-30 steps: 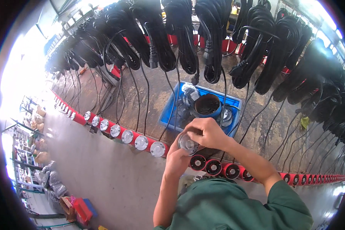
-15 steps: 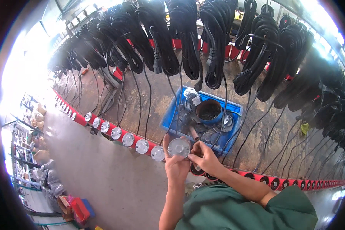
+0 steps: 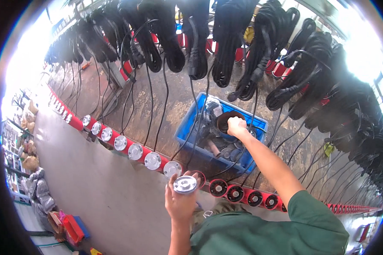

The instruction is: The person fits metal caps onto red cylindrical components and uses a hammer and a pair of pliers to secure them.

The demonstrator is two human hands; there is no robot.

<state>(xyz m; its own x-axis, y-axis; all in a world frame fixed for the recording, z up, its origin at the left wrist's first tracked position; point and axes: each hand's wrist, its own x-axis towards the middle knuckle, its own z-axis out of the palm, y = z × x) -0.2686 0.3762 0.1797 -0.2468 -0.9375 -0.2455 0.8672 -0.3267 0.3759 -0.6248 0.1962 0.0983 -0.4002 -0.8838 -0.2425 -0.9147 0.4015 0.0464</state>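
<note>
Your left hand is holding a shiny disc, with the fingers curling around its side and its round face turning upward. The disc is probably going to be feeling light and stiff, more like hard clear plastic or polished metal than anything soft. Its smooth face is likely being slippery and easy to scratch, so you are doing best by gripping it at the rim, as your fingers seem to be doing now.

Your right hand is resting at the mouth of the pot, its fingertips dipping inside; whether they are pinching anything you cannot be told, since the pot is hiding them. The pot is looking rigid, and it is standing in the far half of the blue bin.

Your hands are working well apart: the disc is sitting in the left one, near and left, while the right one is lying farther off and to the right. Just beyond the disc, the red tubes are running in a row, those on the left wearing shiny caps
</note>
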